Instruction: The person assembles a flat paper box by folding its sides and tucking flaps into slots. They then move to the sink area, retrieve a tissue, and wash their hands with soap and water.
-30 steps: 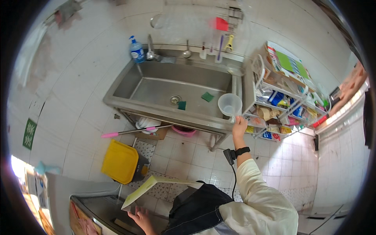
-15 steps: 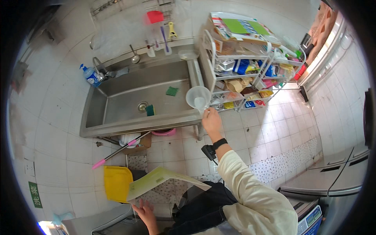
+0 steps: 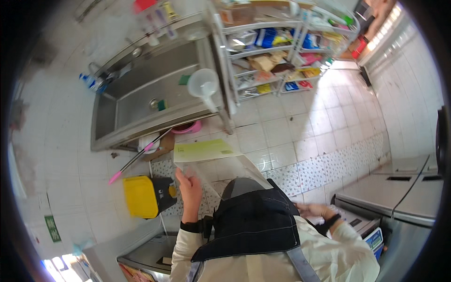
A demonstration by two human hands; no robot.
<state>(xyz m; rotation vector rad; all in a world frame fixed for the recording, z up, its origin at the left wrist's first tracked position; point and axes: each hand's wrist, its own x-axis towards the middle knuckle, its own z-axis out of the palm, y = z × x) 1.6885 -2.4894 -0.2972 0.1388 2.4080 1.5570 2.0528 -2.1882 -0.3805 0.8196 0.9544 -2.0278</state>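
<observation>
Perhaps the folded green-topped sheet (image 3: pixel 204 150), held above the floor (image 3: pixel 263 134) before the black apron (image 3: pixel 258 218), could be dropped, since only its left side seems pinched by nearly closed fingers of the left hand (image 3: pixel 190 189), while the right hand's (image 3: pixel 312 210) grip cannot be told.

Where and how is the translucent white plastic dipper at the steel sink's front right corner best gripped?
Probably by its narrow handle, coming from the person's side: the handle sticks out from the wide, round bowl toward the person.
</observation>
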